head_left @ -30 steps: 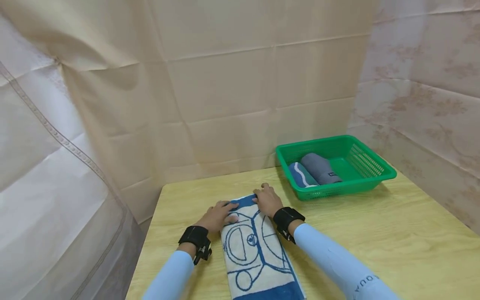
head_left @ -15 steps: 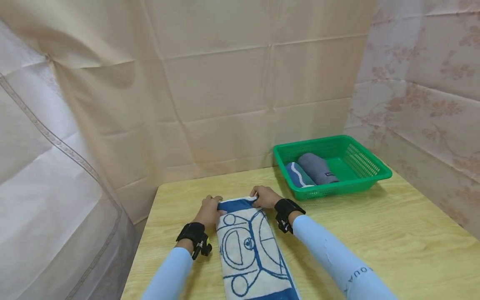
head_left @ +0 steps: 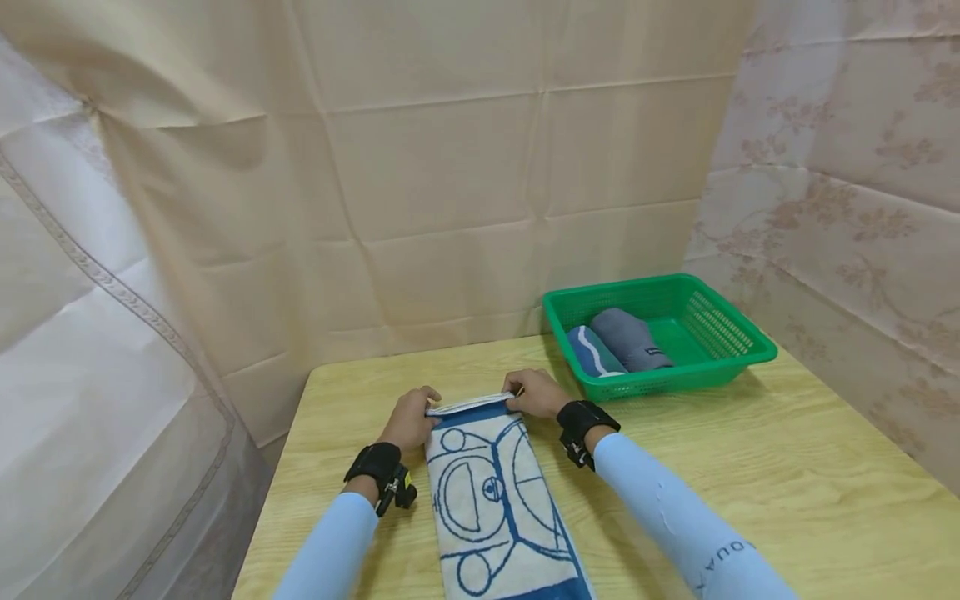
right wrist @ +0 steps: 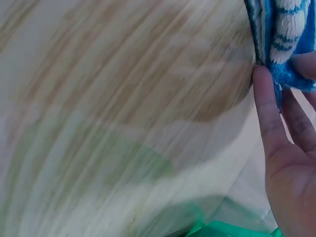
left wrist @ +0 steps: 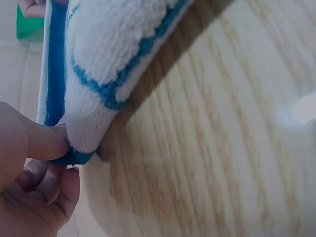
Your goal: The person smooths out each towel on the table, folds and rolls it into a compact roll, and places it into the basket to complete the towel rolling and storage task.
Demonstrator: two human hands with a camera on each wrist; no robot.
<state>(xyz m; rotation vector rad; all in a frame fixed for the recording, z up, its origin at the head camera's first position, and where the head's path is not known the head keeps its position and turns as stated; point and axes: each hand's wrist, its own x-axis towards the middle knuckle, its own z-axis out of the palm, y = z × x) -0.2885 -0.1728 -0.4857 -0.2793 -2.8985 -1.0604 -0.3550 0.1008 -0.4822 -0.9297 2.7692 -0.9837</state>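
Note:
A folded white and blue towel [head_left: 480, 500] with line patterns lies lengthwise on the table, its near end cut off by the frame. My left hand [head_left: 408, 419] pinches the far left corner; in the left wrist view the thumb [left wrist: 47, 140] presses on the blue end with the other fingers below. At the far right corner my right hand [head_left: 537, 393] pinches the same end, and in the right wrist view the fingers [right wrist: 269, 106] lie against the layered blue edge. Between the hands the far end is turned up in a narrow fold, its white edge showing.
A green plastic basket [head_left: 660, 382] stands at the back right of the wooden table [head_left: 750, 467]. Inside it are a rolled grey towel [head_left: 628, 337] and a rolled blue-green one [head_left: 592, 350] with a white stripe. Beige cloth [head_left: 450, 167] hangs behind the table.
Both hands went from resting flat on the towel's far end to pinching its corners. That end has been lifted and turned up. The towel has shifted slightly left in view.

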